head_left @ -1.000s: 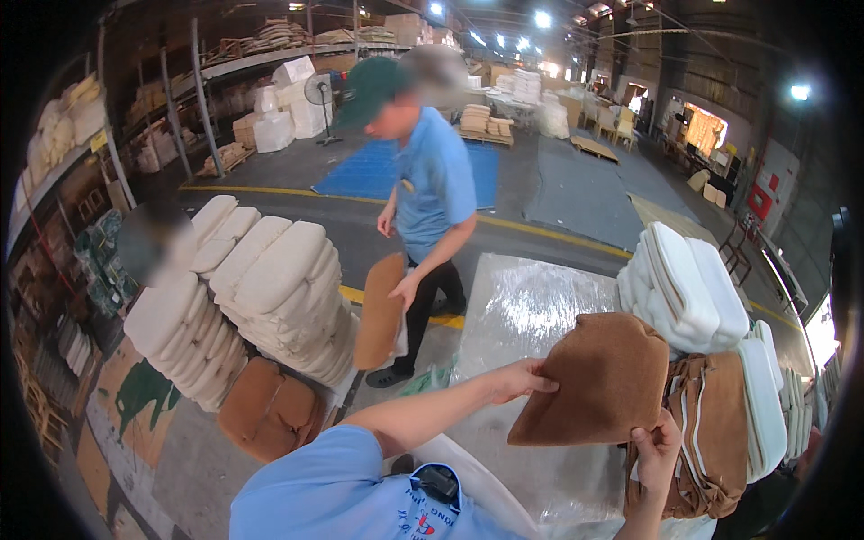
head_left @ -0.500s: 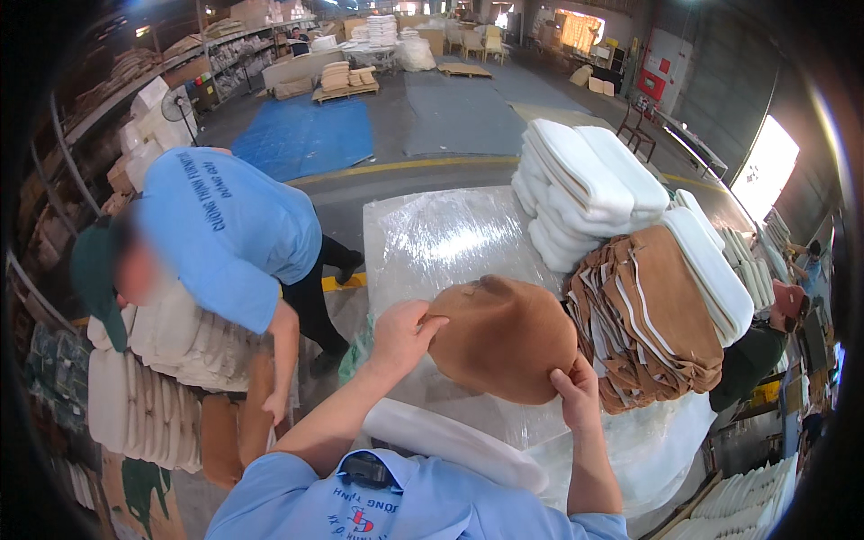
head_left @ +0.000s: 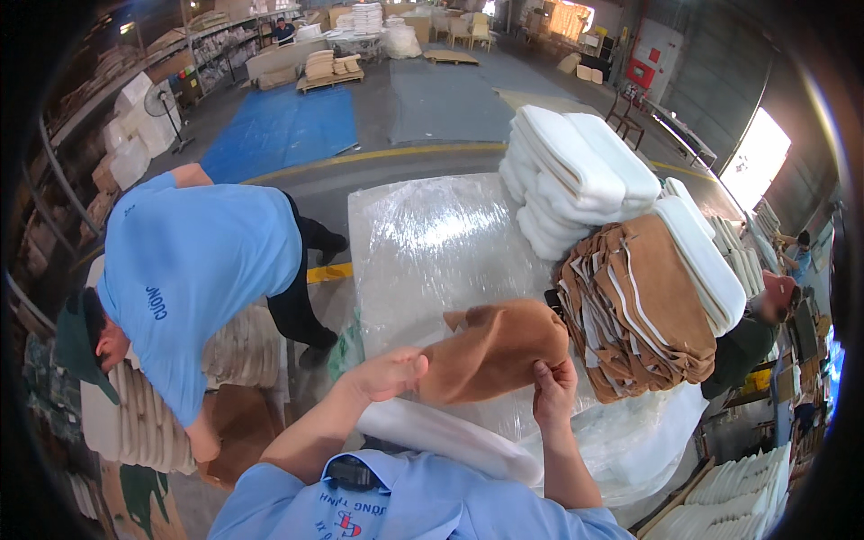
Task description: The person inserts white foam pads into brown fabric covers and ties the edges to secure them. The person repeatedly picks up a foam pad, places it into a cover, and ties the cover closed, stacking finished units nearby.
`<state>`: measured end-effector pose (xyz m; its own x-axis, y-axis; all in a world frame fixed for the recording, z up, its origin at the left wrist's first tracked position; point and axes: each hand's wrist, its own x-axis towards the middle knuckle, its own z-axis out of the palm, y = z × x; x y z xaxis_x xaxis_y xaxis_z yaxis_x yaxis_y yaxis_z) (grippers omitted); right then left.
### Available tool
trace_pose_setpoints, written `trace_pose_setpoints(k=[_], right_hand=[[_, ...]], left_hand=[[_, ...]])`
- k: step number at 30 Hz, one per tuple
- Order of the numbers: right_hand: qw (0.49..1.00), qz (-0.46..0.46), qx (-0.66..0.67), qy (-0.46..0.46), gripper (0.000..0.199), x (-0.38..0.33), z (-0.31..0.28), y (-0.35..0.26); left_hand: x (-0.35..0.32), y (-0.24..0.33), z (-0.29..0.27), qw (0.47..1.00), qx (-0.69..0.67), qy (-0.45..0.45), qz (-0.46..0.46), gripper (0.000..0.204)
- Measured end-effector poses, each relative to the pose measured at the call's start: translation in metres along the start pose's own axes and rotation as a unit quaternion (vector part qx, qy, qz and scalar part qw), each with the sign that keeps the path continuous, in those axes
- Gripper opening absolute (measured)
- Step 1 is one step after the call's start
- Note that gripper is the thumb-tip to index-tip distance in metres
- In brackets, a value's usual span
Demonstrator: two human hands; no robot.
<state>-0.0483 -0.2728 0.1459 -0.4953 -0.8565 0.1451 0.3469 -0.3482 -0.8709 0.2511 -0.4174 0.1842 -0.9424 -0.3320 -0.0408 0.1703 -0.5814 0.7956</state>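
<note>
A big surface (head_left: 432, 243) wrapped in shiny clear plastic fills the middle. At its far right corner sits a tall stack of white foam pads (head_left: 576, 175). Just in front of that lies a pile of brown fabric covers (head_left: 639, 315), with more white pads leaning on its right side.

On the left, a co-worker in a blue shirt (head_left: 193, 270) bends down over another stack of pale pads (head_left: 144, 414) near the floor.

Close to the camera, a long white foam pad (head_left: 450, 436) lies between the person's arms, against the near edge of the surface.

Above that pad, one brown cover (head_left: 495, 351) is held up in the air. The left hand (head_left: 387, 373) grips its left end, with the fingers closed around the cloth. The right hand (head_left: 553, 391) pinches its lower right edge, fingers closed on it too.

The cover looks limp and empty, and the white pad is bare. So it seems the pad is not yet inside a cover. Many covers in the pile also look unfilled, so a lot of work looks left.
</note>
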Motion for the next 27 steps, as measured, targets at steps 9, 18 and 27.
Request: trace_pose_setpoints(k=[9,18,27], right_hand=[[0.997,-0.031,0.0,-0.074,0.038,0.0,-0.02,-0.015],[0.999,0.002,0.021,-0.033,0.039,-0.006,-0.03,-0.006],[0.96,-0.026,-0.277,-0.022,0.025,-0.018,-0.071,-0.08]], left_hand=[[0.045,0.009,0.056,0.958,-0.286,-0.024,-0.011,0.064],[0.043,0.011,0.071,0.984,-0.165,0.033,0.058,0.06],[0.042,0.036,0.076,0.974,-0.203,0.028,0.098,0.05]])
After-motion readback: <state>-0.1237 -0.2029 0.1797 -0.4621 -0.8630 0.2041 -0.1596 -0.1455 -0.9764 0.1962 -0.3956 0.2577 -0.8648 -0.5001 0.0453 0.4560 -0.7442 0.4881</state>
